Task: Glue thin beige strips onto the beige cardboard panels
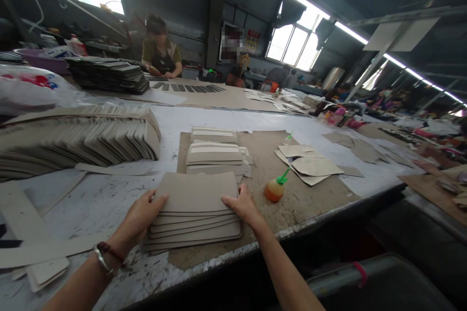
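A stack of beige flat panels with rounded corners (197, 193) lies near the table's front edge, its layers slightly fanned toward me. My left hand (140, 211) grips the stack's left side, thumb on top and fingers down along the edge. On the opposite side my right hand (244, 204) holds it the same way, thumb over the top panel. Just right of that hand stands a round glue bottle (274, 189) with a green nozzle and orange contents. Behind the stack are smaller piles of pale cut pieces (215, 155) on a brown sheet (262, 155).
A long row of upright panels (80, 136) fills the left, with loose strips (36, 248) in front. Pale curved pieces (314, 163) lie to the right. Black stacked pieces (107, 74) stand farther back, near a seated person (162, 53). A grey bin (383, 282) is below the table edge.
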The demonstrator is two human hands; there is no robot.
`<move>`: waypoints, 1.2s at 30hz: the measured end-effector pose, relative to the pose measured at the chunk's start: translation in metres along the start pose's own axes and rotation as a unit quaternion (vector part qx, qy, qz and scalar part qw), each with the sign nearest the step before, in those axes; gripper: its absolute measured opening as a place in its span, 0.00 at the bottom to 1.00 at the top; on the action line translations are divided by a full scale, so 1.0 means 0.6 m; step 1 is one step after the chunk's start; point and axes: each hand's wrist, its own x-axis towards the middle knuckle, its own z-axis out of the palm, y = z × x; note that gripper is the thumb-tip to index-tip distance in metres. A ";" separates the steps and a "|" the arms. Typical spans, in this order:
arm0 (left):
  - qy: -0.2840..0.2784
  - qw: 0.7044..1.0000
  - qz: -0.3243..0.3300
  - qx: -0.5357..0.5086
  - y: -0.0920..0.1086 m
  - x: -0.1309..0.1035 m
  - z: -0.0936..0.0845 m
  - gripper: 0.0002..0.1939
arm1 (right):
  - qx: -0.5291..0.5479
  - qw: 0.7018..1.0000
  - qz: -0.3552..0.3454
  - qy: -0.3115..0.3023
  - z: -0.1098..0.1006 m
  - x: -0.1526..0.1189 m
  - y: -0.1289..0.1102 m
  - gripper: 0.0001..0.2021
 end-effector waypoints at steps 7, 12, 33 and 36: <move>0.012 0.997 -0.023 -0.074 -0.002 -0.003 -0.004 0.06 | 0.075 0.996 -0.040 0.014 0.018 -0.023 -0.021 0.22; 0.018 0.994 -0.005 -0.110 -0.011 0.000 -0.014 0.10 | 0.143 0.984 -0.100 0.015 0.028 -0.034 -0.031 0.22; -0.051 0.992 0.114 0.037 -0.057 -0.015 -0.055 0.37 | 0.242 0.957 -0.146 -0.072 -0.005 -0.076 0.038 0.23; -0.044 0.993 0.106 0.027 -0.038 -0.011 -0.052 0.40 | 0.236 0.952 -0.165 -0.101 -0.016 -0.082 0.038 0.21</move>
